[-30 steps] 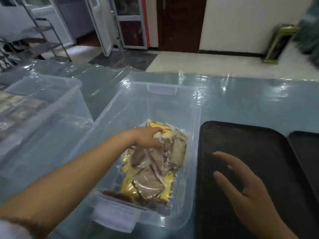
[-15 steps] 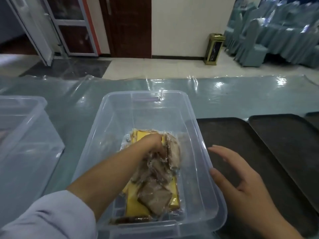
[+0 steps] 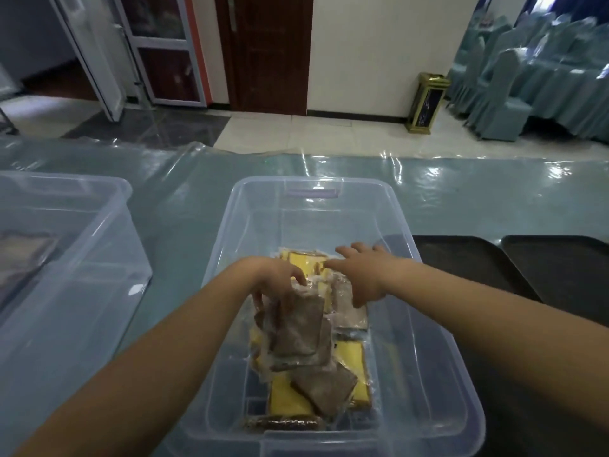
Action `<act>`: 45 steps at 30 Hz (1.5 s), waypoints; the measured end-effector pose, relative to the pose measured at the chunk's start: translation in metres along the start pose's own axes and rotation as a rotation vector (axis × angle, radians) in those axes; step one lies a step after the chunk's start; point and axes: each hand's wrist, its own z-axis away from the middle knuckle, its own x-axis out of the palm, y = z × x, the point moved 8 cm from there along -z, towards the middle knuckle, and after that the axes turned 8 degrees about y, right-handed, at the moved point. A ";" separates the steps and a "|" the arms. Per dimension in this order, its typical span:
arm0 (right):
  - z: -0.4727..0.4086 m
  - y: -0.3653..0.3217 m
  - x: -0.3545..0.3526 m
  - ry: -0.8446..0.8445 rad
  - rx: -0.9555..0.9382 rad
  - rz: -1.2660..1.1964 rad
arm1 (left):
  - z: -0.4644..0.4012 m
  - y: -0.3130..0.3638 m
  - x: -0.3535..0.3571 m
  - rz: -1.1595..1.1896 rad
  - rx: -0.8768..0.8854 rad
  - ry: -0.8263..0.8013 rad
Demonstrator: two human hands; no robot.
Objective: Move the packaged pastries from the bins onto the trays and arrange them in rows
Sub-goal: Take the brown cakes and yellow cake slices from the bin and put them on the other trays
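A clear plastic bin (image 3: 395, 225) stands in front of me on the table. Inside lie several packaged pastries, brown ones and yellow ones (image 3: 352, 359) in clear wrap. My left hand (image 3: 273, 278) grips a brown packaged pastry (image 3: 298, 328) by its top edge and holds it above the pile. My right hand (image 3: 364, 272) reaches into the bin with fingers spread over the far pastries, holding nothing. Two dark trays (image 3: 468, 258) lie to the right of the bin.
A second clear bin (image 3: 82, 225) stands at the left with dim packages inside. The second dark tray (image 3: 560, 262) lies at the far right. Shiny plastic sheeting (image 3: 461, 192) covers the table. Covered chairs (image 3: 501, 94) and a gold waste bin (image 3: 425, 102) stand beyond.
My right hand moved from over the tray into the bin. My left hand lifted a brown pastry off the pile. The view swung right and centred on the bin.
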 end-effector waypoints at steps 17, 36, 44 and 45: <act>-0.056 -0.031 0.053 -0.094 -0.134 0.521 | -0.020 0.019 0.056 -0.414 0.190 -0.214; 0.081 0.032 -0.048 0.489 0.067 -0.366 | 0.083 0.034 -0.021 -0.269 0.206 0.307; 0.204 0.059 -0.030 0.975 0.292 -1.140 | 0.150 0.041 -0.047 0.365 0.288 0.874; 0.216 0.061 -0.025 0.994 0.305 -1.204 | 0.158 0.049 -0.045 0.449 0.325 0.916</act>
